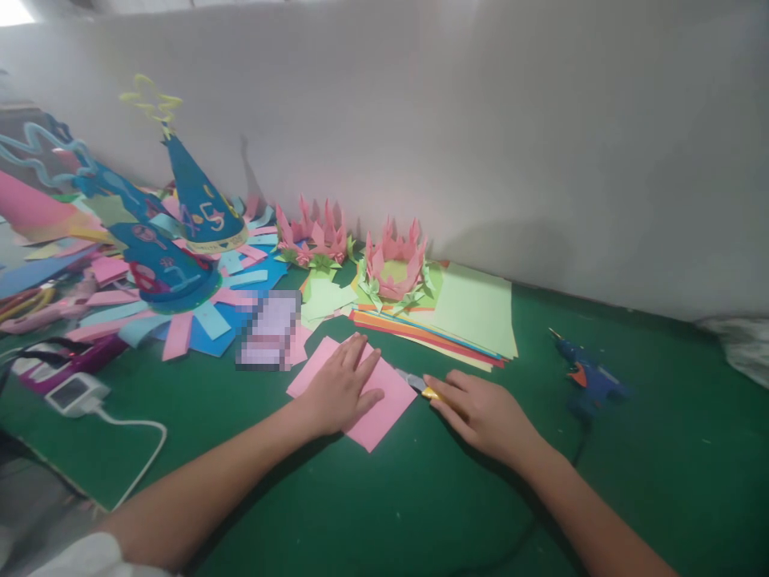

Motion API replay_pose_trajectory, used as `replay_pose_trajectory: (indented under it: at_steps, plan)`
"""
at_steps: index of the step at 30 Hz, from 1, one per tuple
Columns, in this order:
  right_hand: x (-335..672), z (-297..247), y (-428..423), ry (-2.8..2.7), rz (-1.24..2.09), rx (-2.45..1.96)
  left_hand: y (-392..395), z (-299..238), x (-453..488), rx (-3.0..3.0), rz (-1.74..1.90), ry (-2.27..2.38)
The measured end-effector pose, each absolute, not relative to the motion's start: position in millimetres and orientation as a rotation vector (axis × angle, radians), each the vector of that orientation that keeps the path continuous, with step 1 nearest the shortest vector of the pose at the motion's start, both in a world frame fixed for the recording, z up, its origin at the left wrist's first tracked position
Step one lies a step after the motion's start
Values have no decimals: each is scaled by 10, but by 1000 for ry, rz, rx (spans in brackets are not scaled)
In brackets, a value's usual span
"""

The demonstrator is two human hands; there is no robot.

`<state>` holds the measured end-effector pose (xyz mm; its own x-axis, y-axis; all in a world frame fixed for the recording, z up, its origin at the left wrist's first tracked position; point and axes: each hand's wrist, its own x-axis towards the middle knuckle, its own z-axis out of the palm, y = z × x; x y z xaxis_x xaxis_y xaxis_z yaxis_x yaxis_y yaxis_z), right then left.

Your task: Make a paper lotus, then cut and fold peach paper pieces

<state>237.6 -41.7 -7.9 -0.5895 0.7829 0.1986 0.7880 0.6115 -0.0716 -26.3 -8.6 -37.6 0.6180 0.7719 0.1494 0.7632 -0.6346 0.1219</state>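
Note:
My left hand [342,385] lies flat with its fingers spread on a pink sheet of paper [376,425], pressing it to the green table. My right hand [489,413] is closed around a utility knife [429,393] with a yellow handle. The knife's metal end rests at the right edge of the pink paper. Whether the blade is inside a fold of the paper, I cannot tell. Most of the handle is hidden under my right fingers.
Behind my hands lies a stack of coloured paper [481,312], with a pink paper crown [393,268] on it. A second crown [312,240], a blurred-out phone [270,328] and blue cone hats [201,196] stand or lie leftward. A blue glue gun [594,381] lies at right.

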Motion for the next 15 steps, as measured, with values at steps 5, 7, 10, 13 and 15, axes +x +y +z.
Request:
replay_pose_trajectory:
  at_steps: [5,7,10,13,15]
  plan:
    - [2321,-113,-397,-2627,-57,-1300,-85,-411,-269,2785,322,1322]
    - [2299,-121,-377,-2633,-47,-1312,-84,-408,-264,2782,306,1333]
    - [2258,-117,-329,-2644,-65,-1315,-82,-400,-254,2765,282,1346]
    - [2206,-103,-272,-2662,-100,-1309,-84,-397,-247,2748,266,1357]
    - [2173,-96,-234,-2668,-113,-1306,-85,-401,-247,2750,261,1360]
